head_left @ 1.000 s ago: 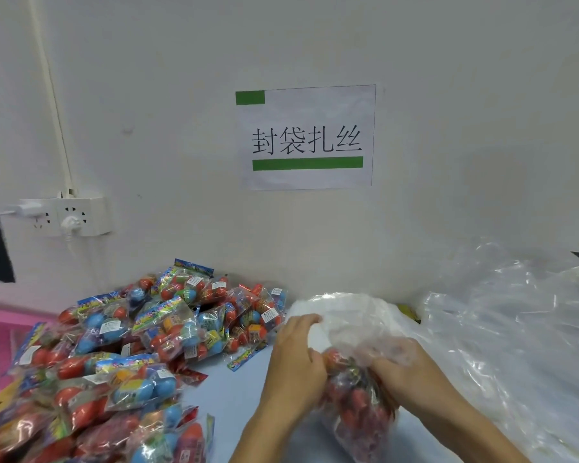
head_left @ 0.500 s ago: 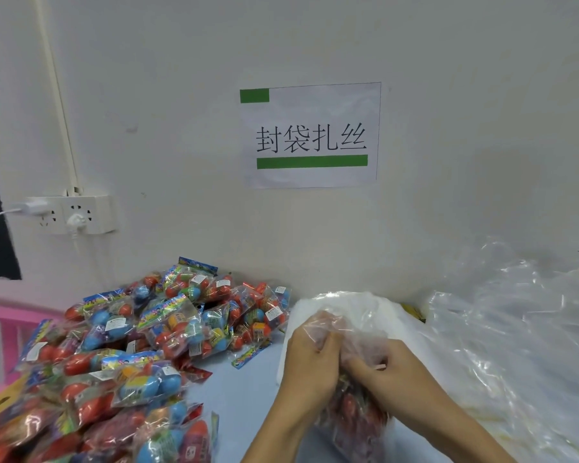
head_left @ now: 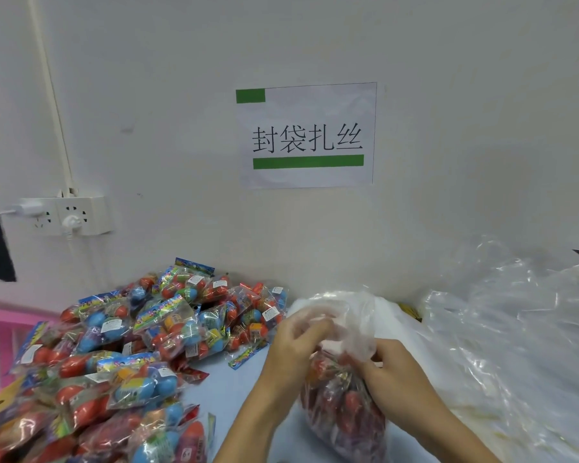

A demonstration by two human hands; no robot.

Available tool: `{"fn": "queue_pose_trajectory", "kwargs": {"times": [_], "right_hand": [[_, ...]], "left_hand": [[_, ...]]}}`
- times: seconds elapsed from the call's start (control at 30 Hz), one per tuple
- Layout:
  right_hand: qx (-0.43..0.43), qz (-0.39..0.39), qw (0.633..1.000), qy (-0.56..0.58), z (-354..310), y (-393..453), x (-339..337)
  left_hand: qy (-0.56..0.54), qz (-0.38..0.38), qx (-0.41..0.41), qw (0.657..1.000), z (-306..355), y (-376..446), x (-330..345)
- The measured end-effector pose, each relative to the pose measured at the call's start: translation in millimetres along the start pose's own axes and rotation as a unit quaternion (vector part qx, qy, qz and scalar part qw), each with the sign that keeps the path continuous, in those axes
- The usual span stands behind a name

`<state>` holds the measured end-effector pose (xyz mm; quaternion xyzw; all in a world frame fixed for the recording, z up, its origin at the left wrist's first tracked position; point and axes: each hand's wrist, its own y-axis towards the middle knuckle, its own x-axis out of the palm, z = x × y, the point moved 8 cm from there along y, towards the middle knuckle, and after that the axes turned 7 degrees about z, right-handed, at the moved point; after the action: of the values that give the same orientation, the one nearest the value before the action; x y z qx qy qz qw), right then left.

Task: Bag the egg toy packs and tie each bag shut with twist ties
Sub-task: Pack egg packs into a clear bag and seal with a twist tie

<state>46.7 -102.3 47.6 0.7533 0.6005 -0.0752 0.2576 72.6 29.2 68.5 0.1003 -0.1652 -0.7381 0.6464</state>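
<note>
Clear plastic bag stuffed with red egg toy packs stands on the pale blue counter, right in front of the person. Everything below is placed relative to that bag.

Grip state: left hand is clenched on the loose film at the bag's neck, fingers curled round it from the left side. Right hand pinches the same neck from the right and slightly lower. Both are grasping film, not the packs. No twist tie visible in either hand; can't tell if one is hidden in the folds.

Key relation: the bag's long axis runs roughly vertical, tilted a bit toward the person at the bottom. The load sits below both hands, the gathered neck rises above and between them. So the neck is where a tie goes, and the left hand is on its higher part.

My read: the neck is being gathered, tie not yet on. The next move needs one hand to keep the neck bunched while the other frees up.

Left of the bag: heap of loose colourful egg toy packs. Right of it: pile of empty clear plastic bags, well within the right hand's reach.
</note>
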Motion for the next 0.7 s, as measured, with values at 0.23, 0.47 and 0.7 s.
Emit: {"fn": "queue_pose_trajectory", "kwargs": {"times": [0.23, 0.47, 0.7], "right_hand": [[0.004, -0.025, 0.998, 0.049, -1, -2, 6], [-0.036, -0.028, 0.999, 0.001, -3, -1, 5], [-0.11, 0.049, 0.992, 0.029, -15, -5, 0]], "left_hand": [[0.136, -0.171, -0.018, 0.976, -11, -14, 9], [0.118, -0.098, 0.042, 0.987, -1, -11, 15], [0.07, 0.02, -0.009, 0.997, -9, -4, -4]]}}
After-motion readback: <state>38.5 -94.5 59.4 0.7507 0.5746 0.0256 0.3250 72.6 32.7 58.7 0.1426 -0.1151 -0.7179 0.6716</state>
